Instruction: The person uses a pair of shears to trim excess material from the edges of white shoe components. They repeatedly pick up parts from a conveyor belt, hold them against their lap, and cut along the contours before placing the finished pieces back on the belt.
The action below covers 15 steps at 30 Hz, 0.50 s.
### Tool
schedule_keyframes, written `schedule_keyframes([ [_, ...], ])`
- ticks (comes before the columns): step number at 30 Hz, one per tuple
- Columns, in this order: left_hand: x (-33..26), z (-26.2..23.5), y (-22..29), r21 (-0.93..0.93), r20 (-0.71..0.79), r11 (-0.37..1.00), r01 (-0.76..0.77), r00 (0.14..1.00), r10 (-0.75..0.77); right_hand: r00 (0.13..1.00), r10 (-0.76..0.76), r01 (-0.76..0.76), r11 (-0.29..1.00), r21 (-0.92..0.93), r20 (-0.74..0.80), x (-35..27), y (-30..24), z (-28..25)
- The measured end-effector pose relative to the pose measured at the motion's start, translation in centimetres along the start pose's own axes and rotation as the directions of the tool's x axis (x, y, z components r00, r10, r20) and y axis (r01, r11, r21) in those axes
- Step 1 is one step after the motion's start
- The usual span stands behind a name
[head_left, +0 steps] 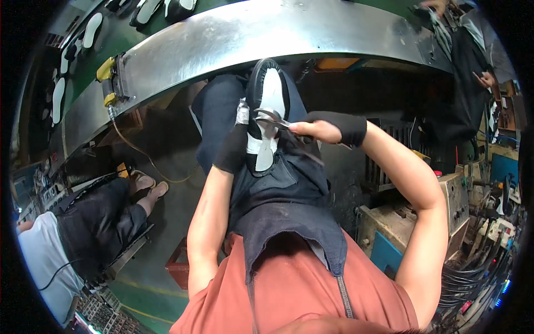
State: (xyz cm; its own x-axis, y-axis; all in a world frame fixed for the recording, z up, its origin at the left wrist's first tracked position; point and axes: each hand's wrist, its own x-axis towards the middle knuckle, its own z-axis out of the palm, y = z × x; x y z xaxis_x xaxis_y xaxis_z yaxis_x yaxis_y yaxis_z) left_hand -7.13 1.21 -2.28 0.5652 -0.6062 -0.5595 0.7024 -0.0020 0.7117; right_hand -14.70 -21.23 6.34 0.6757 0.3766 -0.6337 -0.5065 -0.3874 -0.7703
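A black shoe (271, 92) lies sole-up across my lap, its white insole facing me and its toe pointing toward the metal bench. My left hand (232, 149), in a black fingerless glove with white tape on a finger, grips the shoe's left side. Around the handles of metal pincers (272, 117) closes my right hand (322, 129), also gloved in black. The jaws of the pincers rest over the middle of the insole; whether they bite on anything is too small to tell. Part of the handles is hidden by my fingers.
A curved metal bench (250, 33) spans the far side. On it lies a yellow air tool (107, 80) with a hose (139, 147) hanging down. Several shoes (147, 11) stand beyond. One person (94, 222) sits at left, another (473, 72) at far right. A red crate (179, 264) stands low left.
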Motion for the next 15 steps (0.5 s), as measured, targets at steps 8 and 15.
schedule_keyframes([
  [8, 1.7, -0.1, -3.7, 0.163, -0.122, 0.969, -0.187, 0.971, 0.207, 0.647, -0.712, 0.011, 0.366, -0.931, -0.272, -0.9, 1.3, 3.8],
  [15, -0.2, 0.9, -2.4, 0.133, -0.099, 0.97, -0.203, 0.971, 0.217, 0.988, 0.148, -0.105, 0.827, 0.552, -0.034, -0.4, 1.8, 3.5],
])
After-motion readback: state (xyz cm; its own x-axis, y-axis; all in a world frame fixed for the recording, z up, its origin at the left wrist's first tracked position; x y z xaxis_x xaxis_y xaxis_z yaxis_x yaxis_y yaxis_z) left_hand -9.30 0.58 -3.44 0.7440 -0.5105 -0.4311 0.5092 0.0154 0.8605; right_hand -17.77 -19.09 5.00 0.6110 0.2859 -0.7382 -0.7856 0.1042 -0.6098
